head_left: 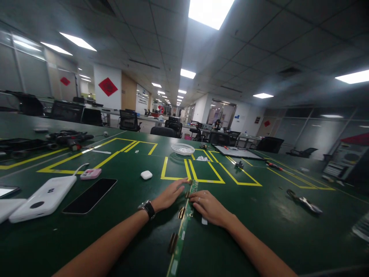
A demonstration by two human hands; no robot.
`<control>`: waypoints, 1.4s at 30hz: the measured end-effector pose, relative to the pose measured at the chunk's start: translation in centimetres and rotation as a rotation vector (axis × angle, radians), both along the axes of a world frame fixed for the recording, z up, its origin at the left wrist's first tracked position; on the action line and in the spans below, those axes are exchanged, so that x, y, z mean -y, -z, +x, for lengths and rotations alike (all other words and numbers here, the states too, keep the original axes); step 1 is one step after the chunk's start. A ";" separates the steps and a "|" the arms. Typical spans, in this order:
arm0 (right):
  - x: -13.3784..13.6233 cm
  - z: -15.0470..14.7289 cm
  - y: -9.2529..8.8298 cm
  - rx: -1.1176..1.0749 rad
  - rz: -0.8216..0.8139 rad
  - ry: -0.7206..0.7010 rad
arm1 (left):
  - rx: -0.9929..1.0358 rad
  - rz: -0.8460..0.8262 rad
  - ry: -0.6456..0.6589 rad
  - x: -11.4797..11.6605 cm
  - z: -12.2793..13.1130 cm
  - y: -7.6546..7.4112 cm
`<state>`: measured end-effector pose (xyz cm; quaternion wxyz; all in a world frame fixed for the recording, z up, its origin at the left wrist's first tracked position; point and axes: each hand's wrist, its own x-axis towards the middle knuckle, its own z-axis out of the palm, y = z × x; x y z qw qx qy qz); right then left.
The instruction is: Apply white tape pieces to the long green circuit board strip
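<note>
A long, narrow green circuit board strip (184, 227) lies on the green table, running away from me. Several small brown-gold flaps stick out along its left edge, such as the near flap (173, 243) and the middle flap (181, 212). My left hand (172, 193), with a dark watch on its wrist, is open; its fingers stretch to the strip's far end, the thumb apart. My right hand (211, 207) wears a ring. Its bent fingers close on the strip's edge beside a flap, though the grip underneath is hidden. A small white piece (204, 221) lies under that hand.
A black phone (90, 196), white power bank (46, 198), pink case (91, 174) and white earbud case (146, 175) lie left. Farther off stands a white basket (182, 149) near yellow tape outlines (193, 180). Right lies a metal tool (304, 202). Cables and tools (69, 137) sit far left.
</note>
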<state>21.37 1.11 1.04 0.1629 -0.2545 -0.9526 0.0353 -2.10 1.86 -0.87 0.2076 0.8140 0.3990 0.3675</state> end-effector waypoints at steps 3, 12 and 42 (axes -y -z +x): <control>-1.9 1.6 0.9 -0.021 0.086 0.308 | -0.009 0.065 -0.070 0.1 -0.4 -0.3; -4.4 5.3 1.5 0.096 0.091 1.010 | -0.472 0.372 -0.054 1.6 0.3 -0.5; -8.1 10.1 4.3 0.043 -0.026 0.822 | -0.497 0.372 -0.167 2.5 1.0 -1.8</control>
